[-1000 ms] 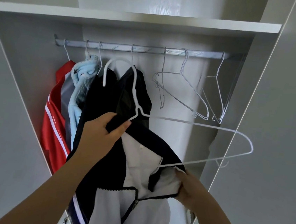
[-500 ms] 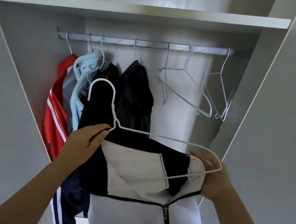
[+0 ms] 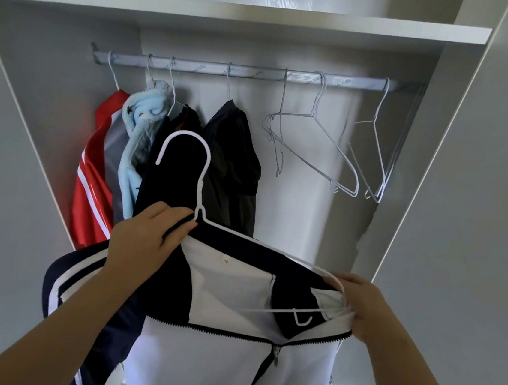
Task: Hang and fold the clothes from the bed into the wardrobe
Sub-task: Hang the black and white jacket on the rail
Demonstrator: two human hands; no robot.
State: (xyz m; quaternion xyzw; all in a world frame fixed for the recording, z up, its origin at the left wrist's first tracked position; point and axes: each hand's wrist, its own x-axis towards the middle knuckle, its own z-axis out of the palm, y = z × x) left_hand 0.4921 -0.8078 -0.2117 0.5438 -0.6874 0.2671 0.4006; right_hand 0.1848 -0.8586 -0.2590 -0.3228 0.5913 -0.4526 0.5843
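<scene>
Your wardrobe (image 3: 234, 11) stands open before you, and the navy-and-white jacket (image 3: 216, 361) hangs in front of it, below the rail (image 3: 252, 73), zip part open and collar towards you. On the rail's left hang a red garment (image 3: 89, 200), a light blue one (image 3: 139, 136) and a black one (image 3: 233, 165); empty hangers (image 3: 333, 142) sit to the right. The wire hanger (image 3: 200, 205) lies inside the jacket's shoulders (its hook is upright, off the rail). Your left hand (image 3: 144, 240) is curled round the hanger just beside its neck, dark fabric under the fingers. Your right hand (image 3: 366, 307) pinches the jacket's shoulder cloth at the hanger's far end.
</scene>
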